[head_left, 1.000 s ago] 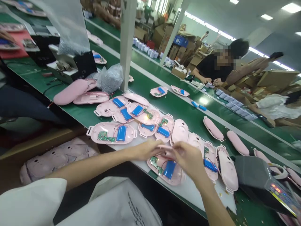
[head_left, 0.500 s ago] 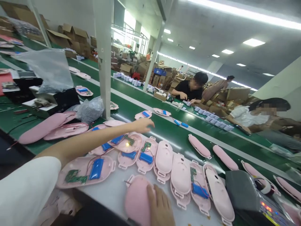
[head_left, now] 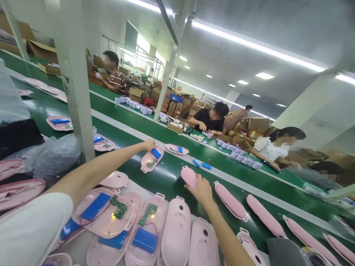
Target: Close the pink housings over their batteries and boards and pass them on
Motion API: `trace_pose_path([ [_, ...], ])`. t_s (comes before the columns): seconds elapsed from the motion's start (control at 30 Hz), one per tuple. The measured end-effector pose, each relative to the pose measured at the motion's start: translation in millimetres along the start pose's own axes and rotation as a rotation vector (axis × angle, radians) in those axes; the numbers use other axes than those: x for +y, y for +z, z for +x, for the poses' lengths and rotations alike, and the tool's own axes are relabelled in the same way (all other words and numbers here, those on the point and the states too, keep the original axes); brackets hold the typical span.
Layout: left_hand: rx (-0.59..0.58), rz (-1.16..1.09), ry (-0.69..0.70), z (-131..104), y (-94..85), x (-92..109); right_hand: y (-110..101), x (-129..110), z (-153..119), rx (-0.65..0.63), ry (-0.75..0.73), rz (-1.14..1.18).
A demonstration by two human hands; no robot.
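Observation:
My left hand (head_left: 150, 145) reaches over the green belt, its fingers closed on the upper end of a pink plastic shell (head_left: 149, 164). A blue battery (head_left: 156, 153) and a green circuit board lie inside that tilted shell. To the right, my right hand (head_left: 202, 189) grips a pink padded shell (head_left: 189, 176) by its near end, just over the belt. Nearer me, pink shell halves lie in an overlapping row. One open shell (head_left: 124, 207) shows a green board with a lit yellow light and a blue battery. A closed pink shell (head_left: 175, 232) lies beside the open ones.
Along the green belt (head_left: 130, 142) lie more padded pink shells (head_left: 230, 199), another open shell (head_left: 176, 149) and loose blue batteries (head_left: 206, 166). A metal post (head_left: 77, 81) rises at the left. A grey device (head_left: 285, 251) stands front right. Several people sit across the belt.
My right hand has carried the padded shell from the white table forward to the belt. My left hand has closed on the open shell there, now turned and nearer. The view has shifted right.

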State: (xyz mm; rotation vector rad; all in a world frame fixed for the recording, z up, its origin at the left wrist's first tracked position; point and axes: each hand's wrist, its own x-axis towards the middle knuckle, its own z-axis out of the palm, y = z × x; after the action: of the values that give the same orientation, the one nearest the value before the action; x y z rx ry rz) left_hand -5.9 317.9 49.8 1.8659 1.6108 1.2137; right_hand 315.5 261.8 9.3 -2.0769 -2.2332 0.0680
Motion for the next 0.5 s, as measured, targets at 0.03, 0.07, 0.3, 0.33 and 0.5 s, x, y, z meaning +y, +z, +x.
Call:
trace_pose_path([
  [0.03, -0.021, 0.020, -0.020, -3, -12.0, -2, 1, -8, 17, -0.021, 0.001, 0.011],
  [0.07, -0.043, 0.042, -0.034, -8, -25.5, -2, 2, -16, 28, -0.030, 0.005, 0.034],
  [0.3, -0.270, 0.117, 0.069, -136, -63.3, 66, -17, -3, -81, 0.295, -0.138, 0.400],
  [0.33, -0.373, 0.124, 0.109, -163, -55.3, 81, -13, 13, -125, 0.462, -0.179, 0.520],
  [0.5, -0.835, 0.231, 0.452, -261, 8.0, 123, 45, 86, -380, 0.965, 0.536, 0.684],
])
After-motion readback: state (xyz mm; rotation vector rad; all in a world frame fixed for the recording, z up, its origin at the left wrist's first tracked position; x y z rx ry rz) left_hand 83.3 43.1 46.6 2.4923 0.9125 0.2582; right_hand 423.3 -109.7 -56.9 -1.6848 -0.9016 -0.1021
